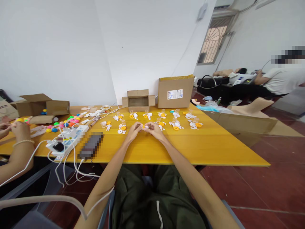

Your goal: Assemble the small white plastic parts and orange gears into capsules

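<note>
My left hand (135,129) and my right hand (152,128) meet over the yellow table (190,146), fingers pinched together on a small white and yellow plastic part (144,127) held between them. Beyond my hands lie several small groups of white and yellow plastic pieces (175,125) in rows. Both forearms reach out from my lap.
A power strip with white cables (65,142) and a dark device (91,146) lie at left. Colourful round pieces (69,121) and open cardboard boxes (138,100) sit further back, with a taller box (175,91). Another person's hands (14,128) work at far left; a person sits far right.
</note>
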Motion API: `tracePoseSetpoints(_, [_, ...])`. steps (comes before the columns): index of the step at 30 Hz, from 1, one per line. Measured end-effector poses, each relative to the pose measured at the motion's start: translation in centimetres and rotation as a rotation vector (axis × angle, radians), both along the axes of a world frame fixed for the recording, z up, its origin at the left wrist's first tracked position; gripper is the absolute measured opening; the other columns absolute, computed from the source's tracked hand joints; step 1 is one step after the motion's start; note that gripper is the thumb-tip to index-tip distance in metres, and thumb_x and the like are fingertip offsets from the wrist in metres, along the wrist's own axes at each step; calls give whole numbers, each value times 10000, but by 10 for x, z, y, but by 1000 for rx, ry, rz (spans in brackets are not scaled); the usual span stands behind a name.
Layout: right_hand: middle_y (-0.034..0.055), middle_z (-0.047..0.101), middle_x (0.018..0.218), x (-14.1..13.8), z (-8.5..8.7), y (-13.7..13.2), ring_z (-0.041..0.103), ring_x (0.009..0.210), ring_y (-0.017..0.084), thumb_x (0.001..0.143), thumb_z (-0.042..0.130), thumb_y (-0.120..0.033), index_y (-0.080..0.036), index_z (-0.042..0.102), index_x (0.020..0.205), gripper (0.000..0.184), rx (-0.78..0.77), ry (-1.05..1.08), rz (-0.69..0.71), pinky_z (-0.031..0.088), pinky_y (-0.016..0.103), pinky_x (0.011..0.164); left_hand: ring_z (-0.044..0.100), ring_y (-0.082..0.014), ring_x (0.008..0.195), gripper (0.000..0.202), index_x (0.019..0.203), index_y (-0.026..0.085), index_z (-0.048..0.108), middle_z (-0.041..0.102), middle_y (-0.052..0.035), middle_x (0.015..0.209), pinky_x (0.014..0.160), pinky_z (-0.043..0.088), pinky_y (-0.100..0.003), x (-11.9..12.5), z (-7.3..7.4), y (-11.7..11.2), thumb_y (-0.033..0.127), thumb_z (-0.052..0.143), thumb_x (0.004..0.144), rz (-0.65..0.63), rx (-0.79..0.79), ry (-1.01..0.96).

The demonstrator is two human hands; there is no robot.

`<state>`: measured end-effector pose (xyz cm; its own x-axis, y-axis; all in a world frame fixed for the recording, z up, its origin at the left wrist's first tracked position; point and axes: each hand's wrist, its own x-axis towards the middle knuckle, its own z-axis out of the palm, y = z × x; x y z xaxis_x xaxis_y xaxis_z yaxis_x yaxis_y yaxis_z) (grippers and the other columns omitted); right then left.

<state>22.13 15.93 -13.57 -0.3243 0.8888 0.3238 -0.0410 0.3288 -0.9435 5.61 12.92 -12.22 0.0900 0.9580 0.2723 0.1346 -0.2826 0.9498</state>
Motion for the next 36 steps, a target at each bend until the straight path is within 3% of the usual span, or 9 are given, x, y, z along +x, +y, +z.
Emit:
tracePoseSetpoints(6, [3,679,792,0,6,-4,634,758,187,532,840,-513,-228,645,768,418,-29,9,0,515,298,644,551,-149,636,338,720,198,594,554,25,597,667,465,-278,-1,1,0,510,662,830,-6,-8,30])
tracePoseSetpoints(18, [5,679,815,0,-2,1,635,771,183,583,832,-500,-223,655,800,393,6,13,7,518,295,663,557,-138,696,310,838,192,614,618,11,760,672,467,-262,0,1,0,485,700,790,-41,34,-3])
tracePoseSetpoints(27, [6,677,823,0,-6,4,635,786,184,609,813,-497,-227,655,811,373,38,21,2,521,312,712,536,-130,605,366,758,185,609,571,23,627,632,463,-268,-2,-3,3,541,651,831,-28,25,43])
tracePoseSetpoints(36, [4,672,809,1,-4,3,624,763,179,619,811,-506,-227,659,808,371,45,20,27,519,313,709,565,-142,709,336,865,194,624,638,-5,801,649,464,-257,0,-2,1,514,696,792,-37,58,23])
